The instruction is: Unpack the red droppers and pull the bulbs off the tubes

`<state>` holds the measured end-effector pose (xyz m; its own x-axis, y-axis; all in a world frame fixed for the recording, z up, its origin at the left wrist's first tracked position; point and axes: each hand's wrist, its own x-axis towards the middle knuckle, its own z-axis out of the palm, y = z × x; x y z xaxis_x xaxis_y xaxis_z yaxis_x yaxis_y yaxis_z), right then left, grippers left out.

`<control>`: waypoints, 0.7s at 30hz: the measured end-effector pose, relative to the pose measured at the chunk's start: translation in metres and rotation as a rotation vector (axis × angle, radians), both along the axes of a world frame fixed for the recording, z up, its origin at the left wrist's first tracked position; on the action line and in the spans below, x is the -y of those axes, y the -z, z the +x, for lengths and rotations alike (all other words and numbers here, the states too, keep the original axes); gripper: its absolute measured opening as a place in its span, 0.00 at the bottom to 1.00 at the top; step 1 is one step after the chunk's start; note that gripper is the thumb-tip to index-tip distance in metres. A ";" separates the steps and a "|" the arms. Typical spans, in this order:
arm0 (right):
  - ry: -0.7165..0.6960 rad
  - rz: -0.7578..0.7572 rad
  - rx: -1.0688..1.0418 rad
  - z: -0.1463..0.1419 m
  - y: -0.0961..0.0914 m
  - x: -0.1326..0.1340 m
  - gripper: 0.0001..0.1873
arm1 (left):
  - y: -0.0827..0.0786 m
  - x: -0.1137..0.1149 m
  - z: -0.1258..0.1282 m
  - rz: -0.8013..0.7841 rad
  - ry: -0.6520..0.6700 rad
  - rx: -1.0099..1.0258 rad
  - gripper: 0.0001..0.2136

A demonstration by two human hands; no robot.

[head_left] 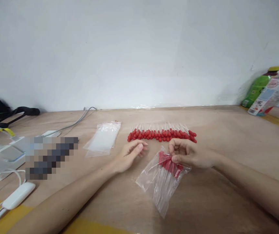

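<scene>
My right hand (184, 152) pinches the top of a clear plastic bag (151, 178), thumb and fingertips closed on it. Inside the bag is a bunch of red-tipped thin sticks (165, 162), their red ends up near my fingers and their pale shafts pointing down. My left hand (132, 154) hovers left of the bag, fingers loosely curved and apart, with nothing in it. Just beyond both hands lies a row of similar red-tipped sticks (162, 134), red ends toward me. Left of that row rests a stack of flat clear zip bags (104, 138).
On the left are a power strip (15, 152), a white adapter (19, 195), cables and a blurred-out dark item (54, 157). A black strap-like object (12, 117) lies behind them. Bottles, one green (256, 87), stand at the far right by the wall.
</scene>
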<state>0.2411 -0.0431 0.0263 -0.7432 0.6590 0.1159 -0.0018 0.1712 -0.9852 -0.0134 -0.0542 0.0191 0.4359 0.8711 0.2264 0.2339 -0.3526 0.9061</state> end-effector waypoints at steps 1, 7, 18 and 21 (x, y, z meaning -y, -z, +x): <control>-0.033 0.029 0.039 -0.004 0.002 0.001 0.12 | 0.000 0.003 0.007 -0.062 0.036 -0.001 0.17; 0.300 0.497 0.213 -0.022 0.013 0.003 0.07 | 0.000 0.006 0.026 -0.312 0.180 0.078 0.19; 0.514 0.325 0.495 -0.024 0.025 0.007 0.15 | 0.002 0.010 0.024 -0.395 -0.104 0.232 0.26; 0.388 0.249 0.406 -0.022 0.027 0.001 0.11 | -0.003 0.009 0.023 -0.480 -0.117 0.147 0.25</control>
<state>0.2189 -0.0445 -0.0012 -0.4718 0.8797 0.0592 0.4739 0.3096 -0.8244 0.0097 -0.0633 0.0216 0.3230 0.9329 -0.1595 0.1051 0.1322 0.9856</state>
